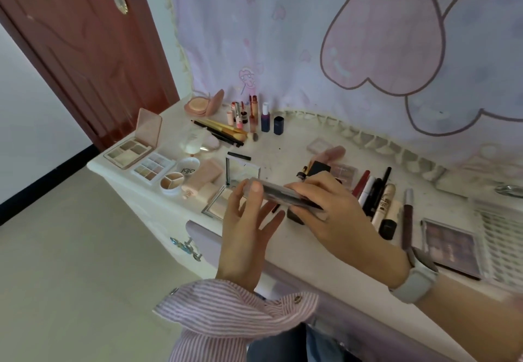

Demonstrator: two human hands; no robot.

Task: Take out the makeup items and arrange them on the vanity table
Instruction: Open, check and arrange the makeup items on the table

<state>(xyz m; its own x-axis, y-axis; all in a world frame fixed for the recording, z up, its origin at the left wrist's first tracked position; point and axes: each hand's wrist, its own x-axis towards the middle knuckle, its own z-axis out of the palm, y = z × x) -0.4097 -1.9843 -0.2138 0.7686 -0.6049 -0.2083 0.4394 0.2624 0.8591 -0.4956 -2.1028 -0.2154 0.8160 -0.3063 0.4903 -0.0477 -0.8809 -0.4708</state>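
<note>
A flat, clear-cased palette (280,193) hangs just above the white vanity table (308,251), held between both hands. My left hand (246,226) pinches its left end with the thumb on top. My right hand (331,209) grips its right end from above. Under the hands lie an open pale compact (240,168) and a pale pan (216,206). Open eyeshadow palettes (133,146) sit at the left edge of the table. Pencils and mascaras (379,194) lie in a row to the right.
Brushes (223,132), lipsticks and small bottles (254,115) stand at the back by a round blush compact (202,104). A purple palette (450,245) and a white basket (501,234) sit at the right. A brown door (85,45) stands at the left. A drawer knob (186,245) juts out in front.
</note>
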